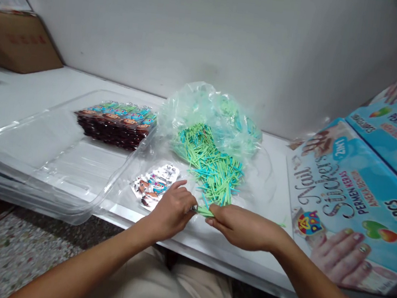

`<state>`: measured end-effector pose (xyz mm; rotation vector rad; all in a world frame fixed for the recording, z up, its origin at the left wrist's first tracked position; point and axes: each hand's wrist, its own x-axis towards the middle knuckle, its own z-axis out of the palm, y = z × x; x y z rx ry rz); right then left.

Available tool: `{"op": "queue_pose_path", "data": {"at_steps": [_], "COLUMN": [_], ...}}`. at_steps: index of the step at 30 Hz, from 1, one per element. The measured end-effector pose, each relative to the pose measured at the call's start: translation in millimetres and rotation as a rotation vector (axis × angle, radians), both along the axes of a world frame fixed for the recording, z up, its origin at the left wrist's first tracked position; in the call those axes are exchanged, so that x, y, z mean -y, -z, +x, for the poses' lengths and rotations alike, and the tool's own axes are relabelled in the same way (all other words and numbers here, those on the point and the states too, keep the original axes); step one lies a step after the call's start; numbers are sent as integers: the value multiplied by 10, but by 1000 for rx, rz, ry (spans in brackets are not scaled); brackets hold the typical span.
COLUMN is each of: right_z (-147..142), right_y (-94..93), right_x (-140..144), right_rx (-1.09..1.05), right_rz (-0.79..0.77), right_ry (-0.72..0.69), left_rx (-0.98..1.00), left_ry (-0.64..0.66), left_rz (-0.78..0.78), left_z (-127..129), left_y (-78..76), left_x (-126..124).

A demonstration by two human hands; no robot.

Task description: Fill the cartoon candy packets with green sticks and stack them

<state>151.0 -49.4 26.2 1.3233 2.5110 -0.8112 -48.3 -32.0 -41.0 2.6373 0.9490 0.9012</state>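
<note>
My left hand (174,213) is closed in a pinch at the table's front edge, at the left end of a few thin green sticks (204,211). A small dark bit shows at its fingertips, too small to name. My right hand (241,226) grips the same sticks from the right, thumb on top. Just beyond my hands, a heap of loose green and blue sticks (214,167) spills from a clear plastic bag (211,102). Printed cartoon packets or cards (154,184) lie flat beside my left hand.
On the left stands a clear plastic tray (49,165) with rows of stacked printed packets (115,123) inside. Blue printed boxes (352,209) bound the right side. A brown carton (20,42) sits at the far left, and a white wall (197,29) rises behind the white table (270,176).
</note>
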Motion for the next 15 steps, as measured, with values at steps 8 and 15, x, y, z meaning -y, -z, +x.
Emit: {"op": "queue_pose_path", "data": {"at_steps": [8,15], "right_z": [-8,8], "right_y": [-21,-47], "right_x": [-104,-124], "right_rx": [30,-18], "right_rz": [-57,-152], "right_ry": [-44,-59], "left_rx": [20,119], "left_ry": [-1,1], "left_rz": [-141,-241], "left_z": [36,6], "left_y": [56,75], "left_x": [26,28]}}
